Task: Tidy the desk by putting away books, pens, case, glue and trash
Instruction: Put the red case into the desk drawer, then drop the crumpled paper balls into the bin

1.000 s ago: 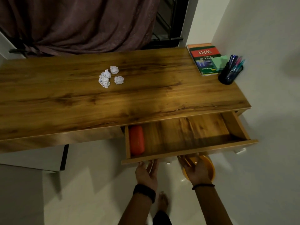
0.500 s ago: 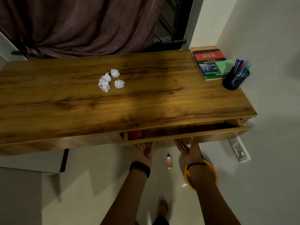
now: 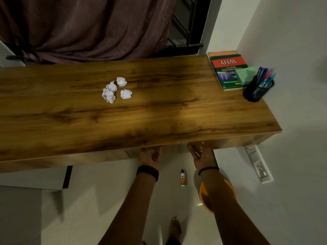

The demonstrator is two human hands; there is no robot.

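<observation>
We see both hands low in the middle of the frame, under the near edge of the desk (image 3: 159, 112). The left hand (image 3: 150, 156) points up with its fingers laid fairly straight against the drawer front (image 3: 175, 149). It is blurred, and its fingertips are lost in the shadow of the desk edge. The right hand (image 3: 203, 156) sits just to the right of it, palm turned inward and fingers spread a little, tips at the same front. Neither hand holds anything. Each wrist wears a dark band.

On the desk we find four paper balls (image 3: 115, 91) in a tight cluster, left of centre. In the upper right corner of the desk lie the books (image 3: 228, 71), stacked, with a green note (image 3: 246, 75) on the top cover. Just below and right of them stands a black pen cup (image 3: 256, 91) holding the pens (image 3: 265, 76).

The glue (image 3: 183, 177) lies on the pale floor between the two forearms. An orange bin (image 3: 230, 189) sits on the floor lower right, partly hidden behind the right forearm. A curtain (image 3: 88, 27) fills the upper left, and a socket (image 3: 260, 167) is on the wall at right. A bare foot (image 3: 175, 227) shows at the bottom.
</observation>
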